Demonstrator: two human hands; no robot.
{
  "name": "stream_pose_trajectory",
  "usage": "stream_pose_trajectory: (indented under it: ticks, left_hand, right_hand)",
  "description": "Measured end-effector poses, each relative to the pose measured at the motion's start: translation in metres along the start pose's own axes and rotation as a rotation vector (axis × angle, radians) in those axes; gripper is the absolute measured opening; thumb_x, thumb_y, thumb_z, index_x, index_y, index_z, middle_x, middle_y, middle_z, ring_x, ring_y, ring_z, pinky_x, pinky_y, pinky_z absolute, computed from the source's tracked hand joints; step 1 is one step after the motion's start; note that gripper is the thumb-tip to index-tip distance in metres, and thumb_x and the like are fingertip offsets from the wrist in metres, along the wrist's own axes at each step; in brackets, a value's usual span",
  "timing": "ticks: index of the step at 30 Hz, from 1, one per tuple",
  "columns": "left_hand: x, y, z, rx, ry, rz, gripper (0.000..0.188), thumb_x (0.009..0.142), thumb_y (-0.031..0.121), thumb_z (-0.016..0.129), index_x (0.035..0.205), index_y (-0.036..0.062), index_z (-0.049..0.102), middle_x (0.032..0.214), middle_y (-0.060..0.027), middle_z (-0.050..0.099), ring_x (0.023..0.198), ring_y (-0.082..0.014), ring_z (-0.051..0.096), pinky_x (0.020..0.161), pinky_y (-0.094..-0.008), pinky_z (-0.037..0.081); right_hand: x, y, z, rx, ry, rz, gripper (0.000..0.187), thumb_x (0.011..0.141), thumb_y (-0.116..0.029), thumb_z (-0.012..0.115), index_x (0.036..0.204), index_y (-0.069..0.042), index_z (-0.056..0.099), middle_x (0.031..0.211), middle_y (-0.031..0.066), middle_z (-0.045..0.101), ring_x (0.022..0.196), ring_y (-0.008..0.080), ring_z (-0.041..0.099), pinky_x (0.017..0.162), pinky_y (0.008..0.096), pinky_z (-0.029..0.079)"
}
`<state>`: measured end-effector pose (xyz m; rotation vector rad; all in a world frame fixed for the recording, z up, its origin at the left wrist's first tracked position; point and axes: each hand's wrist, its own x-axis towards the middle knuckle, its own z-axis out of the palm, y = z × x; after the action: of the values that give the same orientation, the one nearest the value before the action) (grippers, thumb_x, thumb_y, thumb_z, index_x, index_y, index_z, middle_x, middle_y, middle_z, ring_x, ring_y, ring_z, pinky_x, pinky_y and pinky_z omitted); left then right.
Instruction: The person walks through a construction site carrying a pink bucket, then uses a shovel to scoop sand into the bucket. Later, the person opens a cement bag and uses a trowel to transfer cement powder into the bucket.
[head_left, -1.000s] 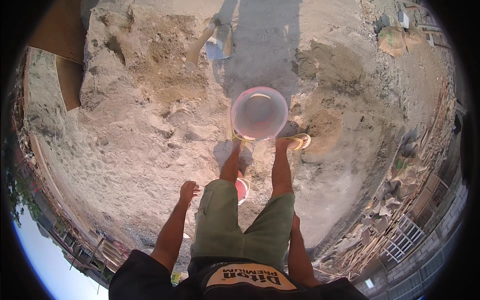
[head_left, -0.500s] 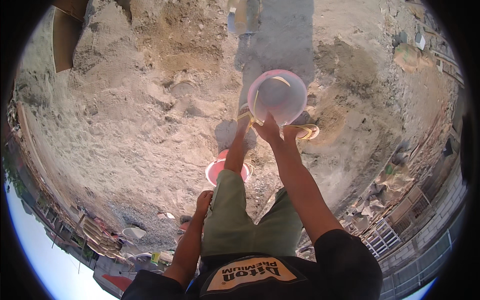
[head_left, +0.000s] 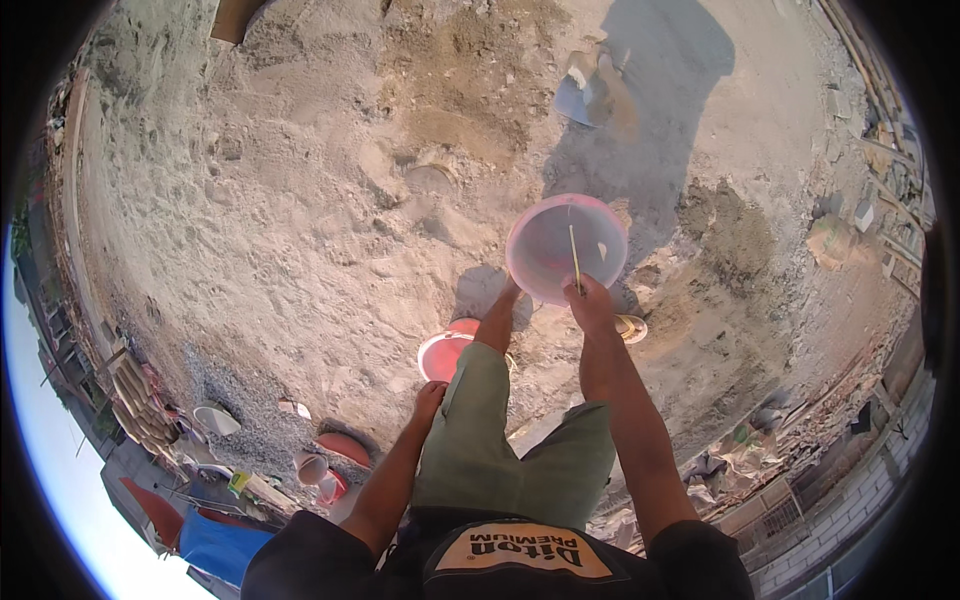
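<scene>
Head view, centre: right hand (head_left: 592,305) grips the yellow handle (head_left: 574,252) of the pink bucket (head_left: 548,250), seemingly steadying it, needing level support; left hand (head_left: 430,397) grip unclear.

Bright sunlight is coming from behind; a shadow (head_left: 660,75) is lying across the far ground (head_left: 785,120); edges are bending (strong fisheye distortion).

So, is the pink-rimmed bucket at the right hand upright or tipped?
Roughly upright: the mouth of the bucket opens up toward the head camera, the right hand at its near rim.
</scene>
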<state>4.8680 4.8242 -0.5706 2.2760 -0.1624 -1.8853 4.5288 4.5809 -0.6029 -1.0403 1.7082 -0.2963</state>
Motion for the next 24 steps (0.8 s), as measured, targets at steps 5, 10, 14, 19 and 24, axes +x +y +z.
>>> stream_pose_trajectory:
  ticks: [5, 10, 14, 19, 24]
  left_hand:
    - [0.011, 0.007, 0.008, 0.126, 0.031, 0.037, 0.023, 0.090, 0.022, 0.058, 0.098, 0.0025, 0.067, 0.079, -0.0036, 0.064, 0.071, -0.0090, 0.057, 0.067, -0.0263, 0.046]
    - [0.001, 0.066, 0.024, -0.076, 0.027, -0.090, 0.027, 0.091, 0.029, 0.057, 0.108, 0.0087, 0.062, 0.095, -0.0017, 0.065, 0.080, -0.0135, 0.060, 0.069, -0.0289, 0.046]
    - [0.027, 0.144, 0.036, -0.498, -0.211, 0.154, 0.045, 0.100, 0.040, 0.035, 0.124, 0.0036, 0.048, 0.116, -0.0077, 0.060, 0.107, -0.0175, 0.054, 0.088, -0.0337, 0.042]
    - [0.050, 0.215, 0.030, -0.753, -0.395, 0.130, 0.048, 0.096, 0.044, 0.040, 0.120, 0.0031, 0.046, 0.083, -0.0097, 0.060, 0.106, -0.0315, 0.057, 0.099, -0.0444, 0.036]
    - [0.030, 0.173, -0.045, -0.803, -0.064, -0.050, 0.044, 0.091, 0.045, 0.046, 0.115, 0.0079, 0.045, 0.084, -0.0072, 0.053, 0.104, -0.0316, 0.059, 0.096, -0.0499, 0.034]
  right_hand:
    - [-0.007, -0.052, 0.029, 0.033, -0.144, -0.073, 0.040, 0.085, -0.027, 0.065, 0.114, -0.001, 0.057, 0.095, 0.0175, 0.064, 0.086, 0.0292, 0.063, 0.078, 0.0373, 0.048]
    - [-0.001, -0.088, 0.053, 0.065, -0.286, -0.286, 0.060, 0.082, -0.029, 0.067, 0.128, 0.004, 0.047, 0.115, 0.0254, 0.057, 0.103, 0.0379, 0.059, 0.090, 0.0426, 0.045]
    - [-0.046, -0.140, 0.070, -0.092, -0.521, -0.328, 0.067, 0.086, -0.034, 0.063, 0.134, 0.006, 0.039, 0.127, 0.0277, 0.050, 0.116, 0.0382, 0.053, 0.097, 0.0409, 0.043]
    - [-0.143, -0.113, 0.066, 0.128, -0.527, -0.260, 0.059, 0.088, -0.031, 0.064, 0.136, -0.003, 0.044, 0.136, 0.0199, 0.049, 0.127, 0.0308, 0.047, 0.106, 0.0383, 0.036]
    - [-0.262, 0.044, -0.041, -0.358, -0.184, 0.233, 0.058, 0.087, -0.035, 0.064, 0.131, -0.002, 0.050, 0.130, 0.0203, 0.055, 0.119, 0.0339, 0.054, 0.101, 0.0400, 0.041]
